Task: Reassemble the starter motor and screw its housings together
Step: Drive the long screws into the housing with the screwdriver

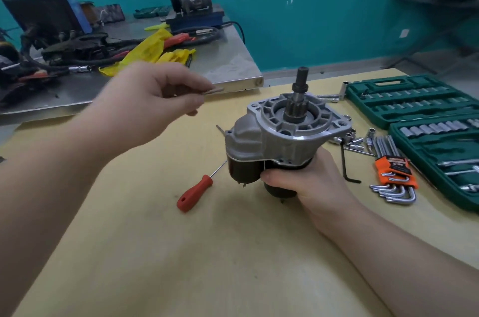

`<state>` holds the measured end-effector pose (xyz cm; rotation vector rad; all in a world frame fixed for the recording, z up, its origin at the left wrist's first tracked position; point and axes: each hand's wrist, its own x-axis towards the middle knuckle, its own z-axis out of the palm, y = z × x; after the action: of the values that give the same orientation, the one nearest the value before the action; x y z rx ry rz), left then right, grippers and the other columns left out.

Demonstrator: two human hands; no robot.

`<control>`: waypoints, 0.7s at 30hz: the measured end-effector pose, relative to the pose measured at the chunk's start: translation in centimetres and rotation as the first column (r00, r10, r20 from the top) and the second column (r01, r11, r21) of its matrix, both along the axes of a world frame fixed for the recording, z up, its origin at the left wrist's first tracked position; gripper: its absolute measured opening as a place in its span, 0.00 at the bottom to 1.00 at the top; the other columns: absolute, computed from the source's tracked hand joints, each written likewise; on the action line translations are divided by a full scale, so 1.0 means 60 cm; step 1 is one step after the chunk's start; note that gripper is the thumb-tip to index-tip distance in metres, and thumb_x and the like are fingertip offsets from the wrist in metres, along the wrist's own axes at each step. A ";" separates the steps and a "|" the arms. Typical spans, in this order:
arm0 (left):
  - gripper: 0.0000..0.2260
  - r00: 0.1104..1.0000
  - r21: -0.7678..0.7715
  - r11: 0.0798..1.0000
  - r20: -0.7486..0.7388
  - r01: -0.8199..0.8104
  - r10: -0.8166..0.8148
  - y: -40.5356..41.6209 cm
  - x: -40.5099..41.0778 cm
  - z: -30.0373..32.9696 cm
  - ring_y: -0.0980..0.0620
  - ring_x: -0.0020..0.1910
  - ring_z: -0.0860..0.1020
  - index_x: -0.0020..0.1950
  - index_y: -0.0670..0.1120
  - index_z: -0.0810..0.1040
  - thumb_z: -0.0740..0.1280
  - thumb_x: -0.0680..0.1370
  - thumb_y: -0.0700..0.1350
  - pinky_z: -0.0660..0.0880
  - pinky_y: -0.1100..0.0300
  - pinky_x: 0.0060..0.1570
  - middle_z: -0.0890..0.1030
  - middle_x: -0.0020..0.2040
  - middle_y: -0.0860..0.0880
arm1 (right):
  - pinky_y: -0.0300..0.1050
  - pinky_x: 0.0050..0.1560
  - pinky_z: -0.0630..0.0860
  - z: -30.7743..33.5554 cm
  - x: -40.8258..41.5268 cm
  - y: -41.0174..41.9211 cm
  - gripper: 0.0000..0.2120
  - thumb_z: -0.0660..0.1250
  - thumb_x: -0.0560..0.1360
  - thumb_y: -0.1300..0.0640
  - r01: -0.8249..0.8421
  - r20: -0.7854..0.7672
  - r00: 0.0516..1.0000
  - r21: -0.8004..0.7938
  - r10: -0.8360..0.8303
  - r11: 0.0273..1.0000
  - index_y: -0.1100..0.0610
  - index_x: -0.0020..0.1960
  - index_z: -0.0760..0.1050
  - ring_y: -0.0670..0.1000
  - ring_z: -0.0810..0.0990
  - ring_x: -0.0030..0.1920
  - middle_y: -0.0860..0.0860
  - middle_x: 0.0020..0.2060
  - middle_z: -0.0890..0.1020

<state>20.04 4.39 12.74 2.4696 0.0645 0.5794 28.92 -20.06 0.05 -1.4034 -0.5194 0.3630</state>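
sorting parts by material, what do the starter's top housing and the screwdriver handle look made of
Top housing: likely cast aluminium, judging by its matte silver-grey, ribbed surface. Screwdriver handle: probably plastic, being smooth, solid red-orange and slightly glossy.

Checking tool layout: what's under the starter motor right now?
The right hand grips the starter motor by its dark lower body, above the wooden table. A red screwdriver runs behind it, tip hidden.
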 end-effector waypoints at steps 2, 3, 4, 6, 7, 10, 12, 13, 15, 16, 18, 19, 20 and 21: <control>0.09 0.985 0.074 0.988 0.099 0.134 -0.141 -0.043 -0.032 0.034 0.58 0.47 0.86 0.57 0.65 0.86 0.72 0.78 0.55 0.81 0.68 0.45 0.87 0.50 0.60 | 0.53 0.42 0.74 0.000 -0.002 0.001 0.19 0.77 0.61 0.64 -0.017 -0.008 1.000 -0.011 0.016 1.000 0.61 0.52 0.81 0.53 0.80 0.42 0.69 0.46 0.80; 0.09 0.974 0.170 0.971 0.127 0.168 -0.190 -0.058 -0.041 0.045 0.56 0.48 0.86 0.59 0.64 0.86 0.71 0.81 0.55 0.83 0.61 0.49 0.86 0.51 0.59 | 0.53 0.42 0.74 0.000 -0.003 0.002 0.19 0.78 0.61 0.63 -0.026 -0.013 1.000 -0.023 0.026 0.999 0.61 0.51 0.81 0.53 0.80 0.41 0.69 0.46 0.81; 0.07 0.963 0.302 0.936 0.141 0.180 -0.230 -0.071 -0.046 0.053 0.55 0.48 0.85 0.59 0.61 0.87 0.70 0.84 0.53 0.83 0.54 0.50 0.85 0.51 0.59 | 0.54 0.41 0.74 -0.002 -0.003 0.003 0.20 0.78 0.60 0.62 -0.039 -0.018 0.999 -0.034 0.038 0.999 0.61 0.51 0.82 0.53 0.80 0.41 0.68 0.45 0.81; 0.09 0.951 0.543 0.824 0.136 0.163 -0.278 -0.091 -0.049 0.061 0.51 0.47 0.82 0.58 0.52 0.89 0.69 0.84 0.46 0.80 0.51 0.49 0.84 0.50 0.52 | 0.54 0.41 0.75 -0.002 -0.005 0.004 0.22 0.79 0.59 0.58 -0.057 -0.015 0.998 -0.054 0.056 0.997 0.59 0.52 0.82 0.54 0.81 0.41 0.66 0.45 0.83; 0.09 0.949 0.613 0.774 0.120 0.161 -0.292 -0.099 -0.046 0.062 0.50 0.45 0.80 0.57 0.48 0.89 0.69 0.84 0.43 0.78 0.53 0.49 0.84 0.50 0.49 | 0.54 0.41 0.76 -0.001 -0.006 0.005 0.23 0.79 0.58 0.56 -0.058 -0.004 0.998 -0.065 0.058 0.996 0.58 0.52 0.83 0.54 0.82 0.42 0.65 0.46 0.84; 0.08 0.956 0.701 0.681 -0.006 0.213 -0.293 -0.135 -0.040 0.068 0.46 0.44 0.79 0.56 0.45 0.89 0.72 0.81 0.37 0.77 0.53 0.44 0.83 0.50 0.44 | 0.50 0.40 0.79 0.000 -0.006 0.007 0.23 0.79 0.58 0.54 -0.056 0.035 0.998 -0.097 0.060 0.994 0.51 0.52 0.85 0.50 0.84 0.41 0.57 0.42 0.86; 0.13 0.976 0.753 0.622 -0.145 0.217 -0.165 -0.155 -0.035 0.072 0.43 0.52 0.80 0.64 0.51 0.86 0.71 0.82 0.38 0.78 0.51 0.47 0.79 0.58 0.46 | 0.47 0.39 0.81 0.000 -0.005 0.007 0.23 0.79 0.58 0.53 -0.055 0.038 0.998 -0.114 0.059 0.992 0.48 0.52 0.85 0.48 0.85 0.41 0.50 0.40 0.87; 0.15 0.978 0.774 0.602 -0.196 0.197 -0.069 -0.162 -0.031 0.074 0.45 0.56 0.78 0.68 0.56 0.81 0.68 0.85 0.42 0.77 0.53 0.51 0.75 0.62 0.50 | 0.47 0.40 0.81 0.000 -0.005 0.007 0.23 0.79 0.58 0.53 -0.054 0.034 0.998 -0.114 0.058 0.992 0.48 0.53 0.85 0.48 0.85 0.41 0.49 0.41 0.87; 0.13 0.967 0.786 0.599 -0.245 0.154 0.073 -0.180 -0.019 0.076 0.48 0.58 0.75 0.68 0.59 0.76 0.64 0.86 0.44 0.75 0.58 0.50 0.70 0.61 0.54 | 0.47 0.41 0.82 0.001 -0.005 0.005 0.24 0.80 0.58 0.53 -0.050 0.024 0.998 -0.119 0.053 0.992 0.47 0.54 0.85 0.48 0.86 0.43 0.50 0.43 0.88; 0.09 0.966 0.803 0.565 -0.257 0.191 0.039 -0.187 -0.010 0.075 0.47 0.56 0.77 0.62 0.56 0.77 0.66 0.85 0.44 0.74 0.60 0.46 0.72 0.56 0.54 | 0.47 0.41 0.82 0.001 -0.006 0.005 0.24 0.80 0.58 0.53 -0.053 0.019 0.998 -0.119 0.056 0.991 0.46 0.54 0.85 0.48 0.86 0.42 0.50 0.43 0.88; 0.03 0.961 0.824 0.516 -0.277 0.234 0.008 -0.197 -0.005 0.077 0.45 0.50 0.78 0.54 0.50 0.79 0.69 0.83 0.42 0.71 0.62 0.39 0.75 0.45 0.52 | 0.47 0.37 0.80 0.003 -0.008 0.006 0.22 0.80 0.58 0.53 -0.065 0.002 0.998 -0.111 0.065 0.992 0.47 0.52 0.85 0.48 0.84 0.39 0.52 0.41 0.87; 0.04 0.955 0.785 0.565 -0.297 0.252 -0.013 -0.204 -0.003 0.082 0.46 0.51 0.78 0.56 0.50 0.81 0.69 0.84 0.43 0.72 0.63 0.40 0.77 0.46 0.52 | 0.47 0.36 0.79 0.003 -0.007 0.007 0.22 0.80 0.57 0.54 -0.065 -0.003 0.998 -0.111 0.066 0.992 0.47 0.51 0.85 0.49 0.84 0.37 0.52 0.39 0.87; 0.09 0.949 0.759 0.586 -0.309 0.285 -0.062 -0.200 -0.006 0.073 0.48 0.56 0.79 0.64 0.54 0.81 0.67 0.85 0.44 0.74 0.62 0.46 0.78 0.52 0.54 | 0.46 0.35 0.78 0.004 -0.007 0.008 0.21 0.80 0.57 0.54 -0.065 -0.002 0.998 -0.113 0.065 0.991 0.48 0.50 0.84 0.49 0.83 0.36 0.52 0.38 0.86; 0.15 0.951 0.735 0.624 -0.305 0.264 -0.043 -0.202 -0.013 0.077 0.51 0.62 0.77 0.72 0.59 0.78 0.65 0.87 0.45 0.75 0.61 0.55 0.77 0.60 0.56 | 0.46 0.35 0.78 0.005 -0.008 0.008 0.21 0.79 0.57 0.54 -0.065 0.004 0.998 -0.115 0.066 0.991 0.48 0.49 0.84 0.49 0.83 0.36 0.52 0.37 0.86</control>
<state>19.25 -7.76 17.38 3.3422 -0.3805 0.1976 28.47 -19.58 0.34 -1.5019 -0.5593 0.4457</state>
